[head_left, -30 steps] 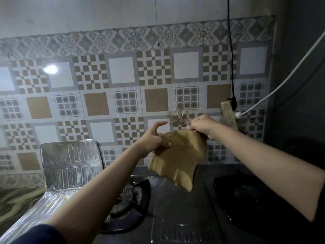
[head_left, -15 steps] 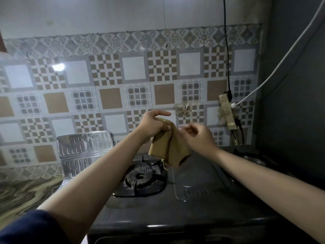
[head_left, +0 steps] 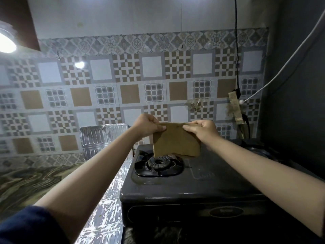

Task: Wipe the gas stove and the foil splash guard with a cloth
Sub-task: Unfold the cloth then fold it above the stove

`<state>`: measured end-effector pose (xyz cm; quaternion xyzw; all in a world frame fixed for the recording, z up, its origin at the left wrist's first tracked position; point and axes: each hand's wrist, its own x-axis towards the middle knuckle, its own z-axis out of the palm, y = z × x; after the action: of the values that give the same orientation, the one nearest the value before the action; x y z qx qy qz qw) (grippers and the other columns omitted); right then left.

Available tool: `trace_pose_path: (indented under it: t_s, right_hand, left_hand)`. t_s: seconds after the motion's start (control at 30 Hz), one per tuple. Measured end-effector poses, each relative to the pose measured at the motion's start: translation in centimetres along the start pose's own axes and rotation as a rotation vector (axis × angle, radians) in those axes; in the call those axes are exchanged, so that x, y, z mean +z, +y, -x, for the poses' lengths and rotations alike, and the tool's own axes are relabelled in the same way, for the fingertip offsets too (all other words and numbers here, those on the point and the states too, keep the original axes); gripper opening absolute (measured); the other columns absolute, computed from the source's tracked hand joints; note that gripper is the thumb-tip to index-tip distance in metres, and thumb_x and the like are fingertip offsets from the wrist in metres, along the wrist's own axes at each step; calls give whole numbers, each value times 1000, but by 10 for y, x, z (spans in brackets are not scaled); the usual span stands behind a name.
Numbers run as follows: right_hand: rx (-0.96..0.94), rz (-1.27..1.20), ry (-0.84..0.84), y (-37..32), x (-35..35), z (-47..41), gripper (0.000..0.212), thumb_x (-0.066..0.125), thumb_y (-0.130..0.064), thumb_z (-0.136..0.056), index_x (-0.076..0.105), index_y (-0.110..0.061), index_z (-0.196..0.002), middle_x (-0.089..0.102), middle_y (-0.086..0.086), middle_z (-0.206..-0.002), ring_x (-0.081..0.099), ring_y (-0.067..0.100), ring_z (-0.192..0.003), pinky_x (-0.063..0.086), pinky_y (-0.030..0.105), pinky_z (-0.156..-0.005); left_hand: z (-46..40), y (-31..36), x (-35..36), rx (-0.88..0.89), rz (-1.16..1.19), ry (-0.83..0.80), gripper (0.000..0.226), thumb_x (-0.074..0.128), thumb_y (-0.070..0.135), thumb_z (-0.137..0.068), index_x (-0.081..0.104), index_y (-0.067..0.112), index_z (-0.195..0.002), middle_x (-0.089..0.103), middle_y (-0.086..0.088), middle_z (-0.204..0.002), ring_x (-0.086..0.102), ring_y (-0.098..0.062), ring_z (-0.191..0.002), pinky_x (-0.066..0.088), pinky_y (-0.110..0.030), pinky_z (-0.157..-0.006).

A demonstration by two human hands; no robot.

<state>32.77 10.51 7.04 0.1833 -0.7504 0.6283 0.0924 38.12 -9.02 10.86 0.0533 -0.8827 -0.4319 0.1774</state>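
A brown cloth (head_left: 175,140) hangs spread flat in the air above the black gas stove (head_left: 202,184). My left hand (head_left: 146,126) pinches its upper left corner and my right hand (head_left: 202,129) pinches its upper right corner. The cloth's lower edge hangs just over the left burner (head_left: 159,162). The foil splash guard (head_left: 102,136) stands upright to the left of the stove, with more foil (head_left: 107,217) lying flat along the stove's left side.
Patterned tiles cover the back wall. A taped power strip (head_left: 234,107) with a black cable and a white cable hangs at the right. A dark wall closes the right side. A marbled counter (head_left: 26,182) lies to the left.
The cloth went from bunched in both hands to stretched flat between them. The view has pulled back and lowered, showing the stove's front.
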Motion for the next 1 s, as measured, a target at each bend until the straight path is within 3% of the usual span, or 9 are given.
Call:
trace_pose_path:
  t_s: [0.13,0.23,0.3,0.4,0.53,0.67,0.83,0.93,1.0]
  right_hand:
    - [369,-455,-82,-7,9,15,30,73,-26,-80,67,-6,-102,69,12,-94,67,24,-78,55,30,-61]
    - [472,-235,-172,3,24,27,41,56,-34,-93,54,-3,-120,63,14,-103,62,22,-77,52,32,-61]
    - [522,-170,-154,13,33,31,48,52,-34,-95,44,-3,-132,61,16,-110,62,23,-80,51,32,-58]
    - [583,-211,-110,18,43,30,44,47,-32,-98,45,-4,-131,63,16,-110,64,28,-92,55,38,-72]
    - [638,-574,-217,7,56,32,33,40,-31,-100,54,-5,-117,66,18,-112,63,31,-103,51,43,-85]
    - [560,-792,-306,8,60,31,36,39,-29,-99,62,-3,-104,67,18,-105,62,28,-102,49,40,-89]
    - [609,-815,-429,34,61,28,35,52,-31,-92,62,-5,-112,65,15,-117,56,35,-114,36,59,-97]
    - [622,-816,-464,47,62,17,27,47,-25,-94,59,-8,-112,67,13,-103,60,31,-105,45,49,-91]
    - [629,-777,-465,53,64,7,25,46,-23,-96,59,-10,-112,68,14,-96,63,30,-94,50,46,-86]
  left_hand:
    - [22,-6,-11,-104,159,-117,24,65,32,-90,52,13,-92,59,-4,-93,57,-16,-83,51,-29,-70]
    - [29,-15,-5,-224,140,-155,38,64,38,-90,48,12,-114,59,-8,-108,61,-24,-97,56,-42,-82]
    - [32,-17,-1,-277,95,-119,44,67,35,-88,47,9,-119,58,-11,-111,61,-26,-98,57,-39,-74]
    - [35,-15,3,-333,147,-64,43,67,28,-89,48,3,-118,60,-12,-102,62,-21,-84,55,-29,-55]
    - [33,-8,15,-372,294,-7,26,65,19,-91,55,-1,-104,64,-18,-101,68,-26,-78,61,-35,-61]
    - [24,2,19,-364,336,16,27,61,26,-94,57,-1,-98,63,-14,-84,62,-20,-60,50,-22,-39]
    - [15,4,21,-370,263,-172,38,40,26,-102,61,-6,-102,68,-19,-93,66,-26,-75,53,-24,-53]
    - [11,-2,21,-396,289,-216,31,39,14,-96,64,-6,-99,70,-19,-98,65,-27,-84,52,-27,-66]
    - [7,-4,20,-404,303,-169,29,40,10,-95,63,-6,-99,70,-18,-89,66,-24,-73,55,-24,-57]
